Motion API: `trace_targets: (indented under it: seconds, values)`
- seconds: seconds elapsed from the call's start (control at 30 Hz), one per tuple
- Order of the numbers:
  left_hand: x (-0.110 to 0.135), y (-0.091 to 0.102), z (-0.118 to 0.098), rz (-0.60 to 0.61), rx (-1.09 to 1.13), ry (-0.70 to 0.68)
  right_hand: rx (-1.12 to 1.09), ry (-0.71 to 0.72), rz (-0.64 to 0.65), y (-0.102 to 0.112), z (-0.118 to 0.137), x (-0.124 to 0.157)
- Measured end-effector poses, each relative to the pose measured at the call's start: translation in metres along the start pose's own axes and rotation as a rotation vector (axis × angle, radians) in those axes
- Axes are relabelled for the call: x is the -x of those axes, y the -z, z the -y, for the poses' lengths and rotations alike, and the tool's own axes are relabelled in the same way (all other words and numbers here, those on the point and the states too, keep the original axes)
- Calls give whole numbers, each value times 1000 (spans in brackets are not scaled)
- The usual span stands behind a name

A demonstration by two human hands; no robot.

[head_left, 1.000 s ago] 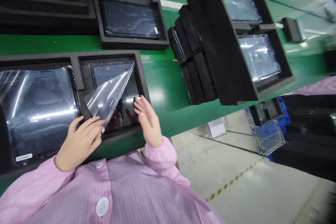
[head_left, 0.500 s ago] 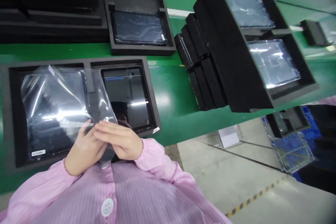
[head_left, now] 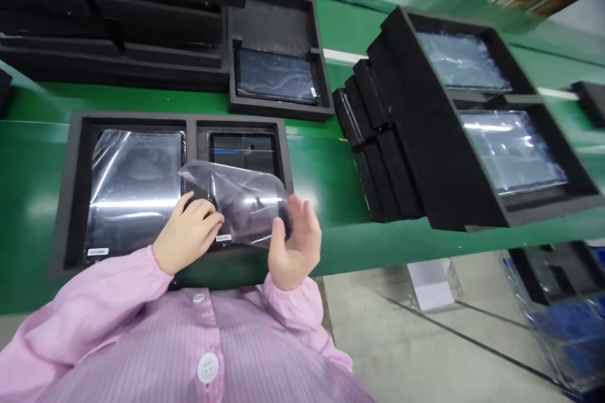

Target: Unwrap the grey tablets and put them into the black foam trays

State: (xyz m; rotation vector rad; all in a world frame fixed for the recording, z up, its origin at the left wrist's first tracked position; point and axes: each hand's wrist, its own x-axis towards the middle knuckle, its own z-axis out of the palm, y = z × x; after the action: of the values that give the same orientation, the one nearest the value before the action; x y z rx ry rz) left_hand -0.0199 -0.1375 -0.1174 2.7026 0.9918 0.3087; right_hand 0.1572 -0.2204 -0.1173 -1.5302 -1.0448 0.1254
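A black foam tray (head_left: 70, 201) with two pockets lies on the green bench in front of me. Its left pocket holds a tablet under a clear film (head_left: 135, 189). In the right pocket lies a bare dark tablet (head_left: 243, 150). Over that pocket I hold a peeled clear plastic film (head_left: 241, 201), curled into a loose roll. My left hand (head_left: 189, 236) pinches its left end. My right hand (head_left: 295, 245) cups its right end with the fingers half spread.
Stacks of black foam trays (head_left: 123, 19) line the far left. A small tray with a wrapped tablet (head_left: 276, 75) sits behind. To the right a tall tilted stack (head_left: 439, 157) holds wrapped tablets. A blue crate (head_left: 562, 321) stands on the floor.
The film has come off the right tablet and has been gathered into a curled roll between both hands. My head view has swung upward and to the left.
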Motion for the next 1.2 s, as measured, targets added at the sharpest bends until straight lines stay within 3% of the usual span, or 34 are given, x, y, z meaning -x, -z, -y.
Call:
trace_targets:
  seconds: [0.1, 0.2, 0.33, 0.47, 0.57, 0.7, 0.8, 0.93, 0.97, 1.03, 1.1, 1.2]
  values:
    - [-13, -6, 1, -67, -81, 218, 351, 171, -9, 7, -13, -6]
    - [-23, -14, -2, -89, -109, 414, 375, 238, 199, 10, -22, -1]
    - [-34, -22, -10, -99, 11, 462, 423, 94, 540, 9, -33, 10]
    - [-46, -23, -10, -164, 298, 659, 455, 43, 716, 11, -40, 9]
    - [-50, -15, -12, -244, 540, 757, 425, 21, 736, 17, -42, 0]
    - [-55, -2, -27, -256, 918, 756, 318, -70, 677, 24, -48, -17]
    - [-57, 4, -34, -254, 1071, 741, 264, -182, 620, 21, -52, -31]
    - [-40, 12, -13, -342, 1329, 707, 289, -318, 456, 0, -38, -43]
    - [-32, 15, -3, -363, 1400, 682, 244, -340, 464, -8, -31, -43]
    - [-10, 21, 18, -429, 1457, 626, 86, -359, 601, -26, -14, -41]
    - [14, 26, 39, -522, 1307, 629, -47, -335, 772, -46, 3, -35]
    - [45, 29, 68, -557, 860, 799, -34, -268, 886, -75, 24, -23]
